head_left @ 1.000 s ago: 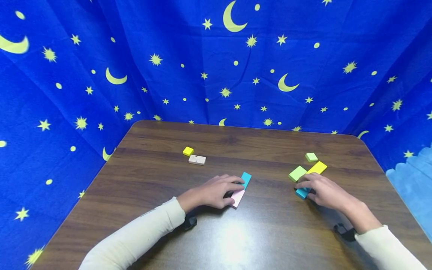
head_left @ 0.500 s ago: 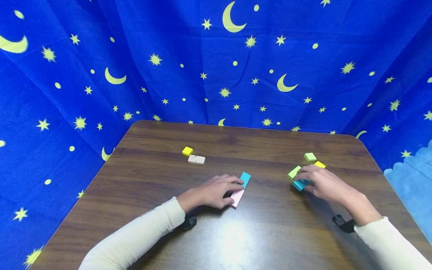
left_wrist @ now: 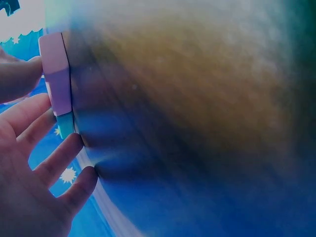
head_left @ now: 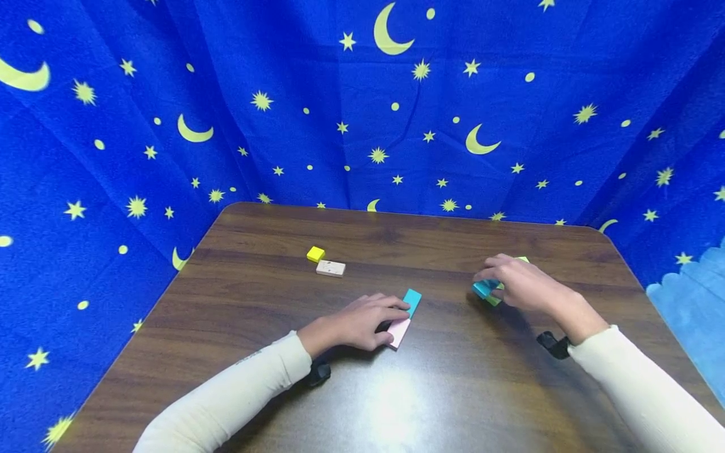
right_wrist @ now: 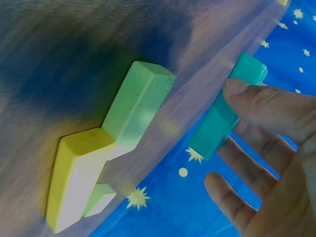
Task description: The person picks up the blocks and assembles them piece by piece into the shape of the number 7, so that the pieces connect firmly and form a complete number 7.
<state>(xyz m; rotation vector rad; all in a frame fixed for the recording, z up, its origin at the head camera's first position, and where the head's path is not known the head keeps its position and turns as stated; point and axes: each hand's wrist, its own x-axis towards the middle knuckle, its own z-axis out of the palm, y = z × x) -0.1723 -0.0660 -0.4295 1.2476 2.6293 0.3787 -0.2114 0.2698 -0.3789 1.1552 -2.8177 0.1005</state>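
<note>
My left hand rests on the table beside a pale pink block. Its thumb and fingertips touch that block, fingers spread rather than curled. A blue block lies end to end with the pink one. In my right hand is another blue block, pinched between thumb and fingers and raised off the table. Beneath it in the head view is part of a light green block. The right wrist view shows this green block touching a yellow block, which the hand hides from the head camera.
A small light green block lies near the yellow one. Farther back on the left are a small yellow block and a speckled whitish block. A blue curtain with moons and stars surrounds the brown table.
My right hand has lifted the blue block off the table and carried it left and farther back, over the green block. The left hand stays where it was.
</note>
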